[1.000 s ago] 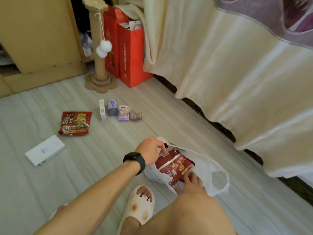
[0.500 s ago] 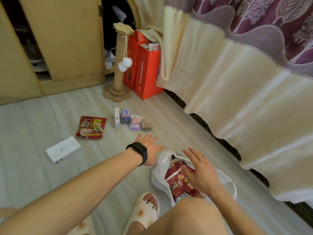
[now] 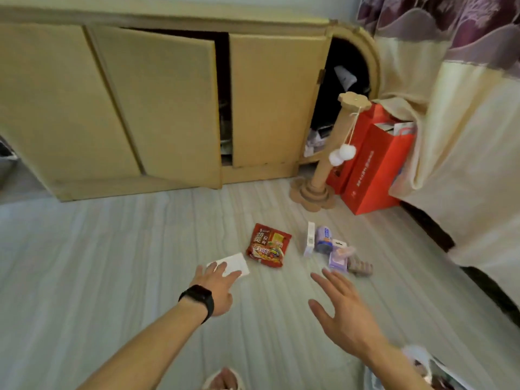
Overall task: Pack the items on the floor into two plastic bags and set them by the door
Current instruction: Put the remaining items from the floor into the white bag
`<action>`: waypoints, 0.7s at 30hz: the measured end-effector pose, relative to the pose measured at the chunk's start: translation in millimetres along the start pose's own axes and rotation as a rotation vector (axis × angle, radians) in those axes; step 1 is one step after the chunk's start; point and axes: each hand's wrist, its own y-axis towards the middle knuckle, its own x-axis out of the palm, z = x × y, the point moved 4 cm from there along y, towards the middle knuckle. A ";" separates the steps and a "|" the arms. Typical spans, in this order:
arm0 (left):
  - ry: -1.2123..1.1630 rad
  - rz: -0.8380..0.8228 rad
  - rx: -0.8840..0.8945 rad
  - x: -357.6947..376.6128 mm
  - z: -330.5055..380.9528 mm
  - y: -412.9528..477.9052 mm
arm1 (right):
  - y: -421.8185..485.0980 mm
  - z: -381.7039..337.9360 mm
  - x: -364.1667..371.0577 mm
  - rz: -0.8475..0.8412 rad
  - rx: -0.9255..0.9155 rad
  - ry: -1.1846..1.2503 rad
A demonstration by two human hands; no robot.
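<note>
The left hand [image 3: 216, 288], a black watch [image 3: 198, 298] on its wrist, reaches down to the floor [image 3: 112, 263], its fingers [image 3: 222, 270] stretched out and lying on the near corner of a white box [image 3: 237, 264]. Just right of the box lies a red noodle packet [image 3: 268, 244]. Further right sit a slim white carton [image 3: 310, 239], a small can [image 3: 323, 239], a purple pack [image 3: 339, 256] and a brown roll [image 3: 360, 267], close together. The right hand [image 3: 343, 313] hovers just short of the purple pack, fingers spread and holding nothing. A white plastic bag [image 3: 422, 361] lies behind that wrist, at the frame's bottom corner
</note>
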 end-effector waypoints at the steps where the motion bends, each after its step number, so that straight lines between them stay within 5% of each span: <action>1: -0.046 -0.041 -0.035 18.8 -8.5 2.3 | 7.2 -2.3 15.8 -0.053 -0.015 -0.028; 12: -0.237 -0.368 -0.126 197.9 -22.3 20.5 | 42.0 25.7 204.1 -0.660 -0.035 -0.254; 21: -0.105 0.113 -0.074 151.9 -41.4 126.6 | 38.4 53.1 263.9 -0.664 -0.078 -0.249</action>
